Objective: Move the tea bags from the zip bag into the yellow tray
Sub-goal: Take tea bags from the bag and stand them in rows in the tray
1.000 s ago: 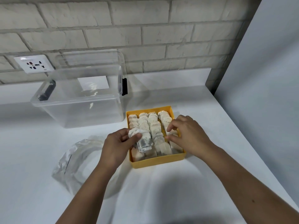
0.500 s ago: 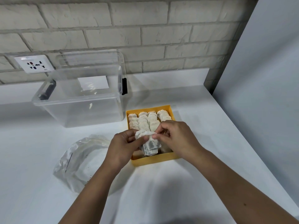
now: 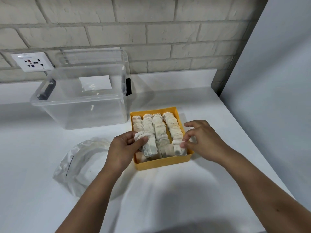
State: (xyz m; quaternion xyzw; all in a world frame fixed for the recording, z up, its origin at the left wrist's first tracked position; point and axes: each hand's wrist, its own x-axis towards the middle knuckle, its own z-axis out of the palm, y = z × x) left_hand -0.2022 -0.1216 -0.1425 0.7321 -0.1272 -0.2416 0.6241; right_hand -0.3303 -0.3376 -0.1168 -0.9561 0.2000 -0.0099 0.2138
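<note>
Paper-walled and speckled dark in its lower half, the held tea bag (image 3: 149,147) is pinched between the thumb and curled fingers (image 3: 143,140) of my left hand (image 3: 124,148). It is upright over the near-left part of the yellow tray (image 3: 161,163). My right hand (image 3: 202,140) pinches the top edge of the end tea bag (image 3: 179,148) with thumb and forefinger, and its other fingers are lifted and spread. That bag stands at the near end of the rightmost row, close to the tray's near wall. Packed tea bags (image 3: 158,126) fill the tray in four rows running away from me, each bag upright and touching its neighbours.

Left of the tray, just beside my left wrist, the zip bag (image 3: 80,165) lies crumpled on the white worktop (image 3: 168,199); I cannot tell whether it holds any bags. Beyond it stands a clear storage box (image 3: 79,111) with dark side latches. A clear lid (image 3: 92,59) stands upright behind the box, against the brick wall (image 3: 151,31). A wall socket (image 3: 32,62) is mounted at far left. A plain grey panel (image 3: 277,81) bounds the worktop on my right.
</note>
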